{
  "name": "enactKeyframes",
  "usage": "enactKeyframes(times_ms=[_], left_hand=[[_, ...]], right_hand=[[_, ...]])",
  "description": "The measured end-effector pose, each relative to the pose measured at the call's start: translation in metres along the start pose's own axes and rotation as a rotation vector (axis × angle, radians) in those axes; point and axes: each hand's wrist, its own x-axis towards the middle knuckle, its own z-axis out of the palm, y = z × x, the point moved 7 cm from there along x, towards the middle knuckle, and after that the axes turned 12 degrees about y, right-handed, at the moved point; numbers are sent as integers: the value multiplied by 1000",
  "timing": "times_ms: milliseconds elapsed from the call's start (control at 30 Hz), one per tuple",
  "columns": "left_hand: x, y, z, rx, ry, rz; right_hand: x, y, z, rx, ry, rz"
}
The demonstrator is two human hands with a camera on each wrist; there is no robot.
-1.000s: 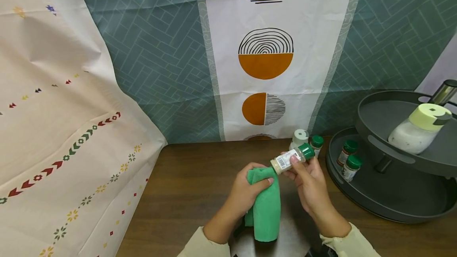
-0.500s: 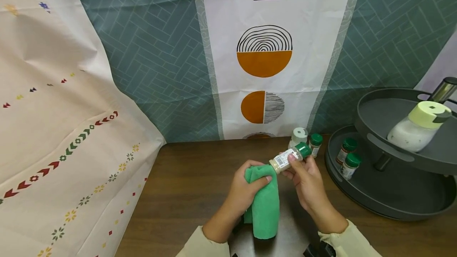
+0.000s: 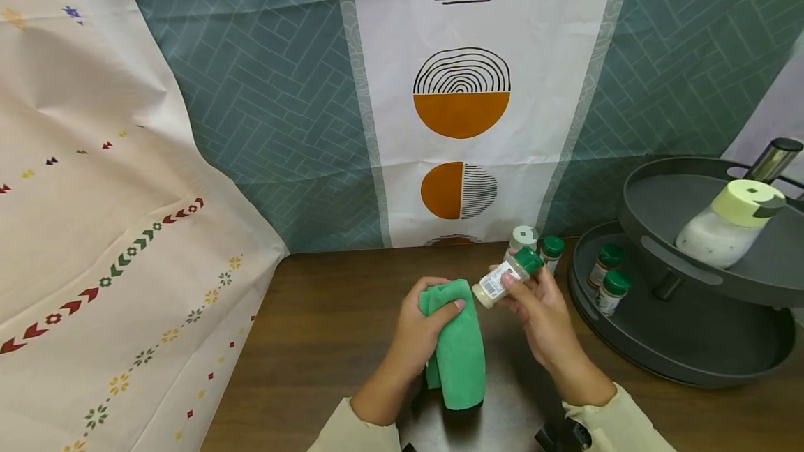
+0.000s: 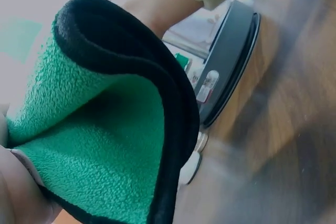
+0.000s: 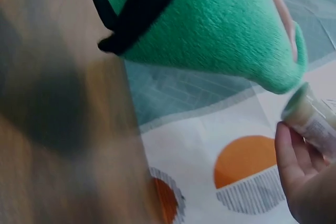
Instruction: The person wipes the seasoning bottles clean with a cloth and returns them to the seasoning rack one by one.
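Observation:
My left hand grips a folded green cloth, thumb on top, its lower end hanging over the table. A dark edging runs round the cloth in the left wrist view. With my right hand I hold a small spice jar tilted, its green cap up to the right and its base toward the cloth. A white label and pale contents show through the clear jar. In the right wrist view the jar's base sits just beside the cloth's folded end, with a narrow gap in the head view.
Behind my right hand stand a white-capped jar and a green-capped jar. To the right is a dark two-tier round tray; two green-capped jars are on its lower tier, a yellow-lidded white bottle on the upper.
The cloth has come away from the jar's base, shifting slightly left with my left hand. The jar stays in my right hand, tilted a little more steeply.

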Motion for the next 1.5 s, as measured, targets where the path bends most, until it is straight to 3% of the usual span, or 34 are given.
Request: enactKeyframes(times_ms=[233, 467, 600, 967, 1200, 1500], left_hand=[[8, -1, -10, 37, 7, 0], [14, -11, -26, -15, 19, -58], [14, -23, -32, 18, 11, -91], [21, -66, -38, 2, -1, -153], [26, -95, -44, 4, -13, -183], [31, -114, -52, 2, -12, -184]], right_hand=[[1, -18, -6, -57, -95, -141], [0, -23, -34, -112, -6, -187], [-4, -25, -52, -118, 26, -188], [-19, -25, -99, -159, -9, -177], [-23, -30, -126, -198, 81, -184], [-26, -36, -153, -269, 211, -186]])
